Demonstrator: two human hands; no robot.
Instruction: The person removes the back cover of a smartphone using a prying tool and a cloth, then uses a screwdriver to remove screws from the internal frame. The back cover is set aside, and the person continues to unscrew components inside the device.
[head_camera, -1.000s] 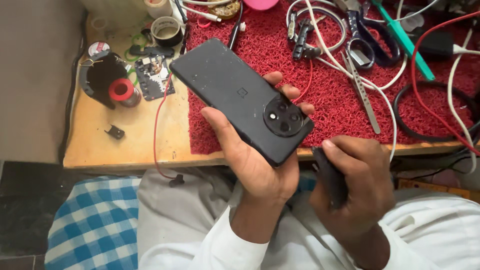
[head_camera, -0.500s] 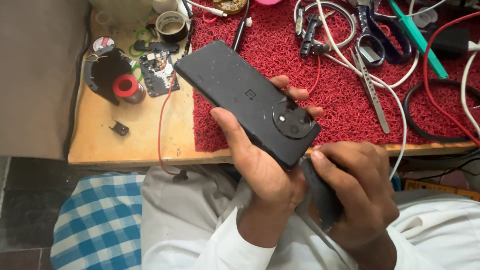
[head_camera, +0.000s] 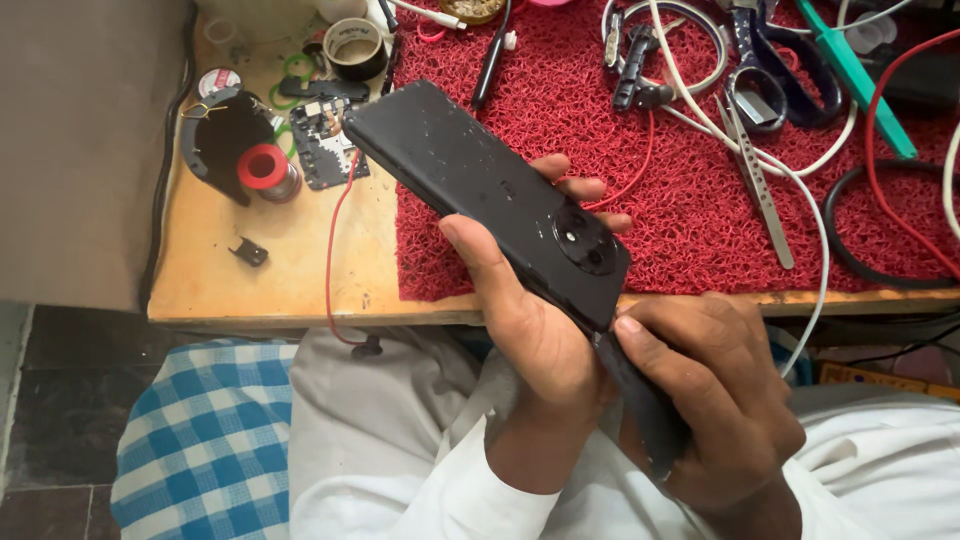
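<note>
My left hand (head_camera: 540, 330) grips a black smartphone (head_camera: 480, 190) back side up, with its round camera module (head_camera: 585, 245) near my fingers. The phone tilts over the front edge of the wooden table (head_camera: 250, 290). My right hand (head_camera: 720, 400) is closed around a dark flat tool or part (head_camera: 640, 400), whose tip meets the phone's lower corner. Both hands hover above my lap, in white clothing.
A red bristly mat (head_camera: 700, 190) covers the table's right part, strewn with scissors (head_camera: 770, 60), tweezers (head_camera: 760, 190), white and red cables and a black cable loop (head_camera: 850, 240). On bare wood at left stand a solder reel holder (head_camera: 245, 155), a small circuit board (head_camera: 325, 150) and a tape roll (head_camera: 352, 45).
My right hand has moved up with its dark piece to the phone's lower corner. The phone has tilted more edge-on and shifted slightly lower in my left hand.
</note>
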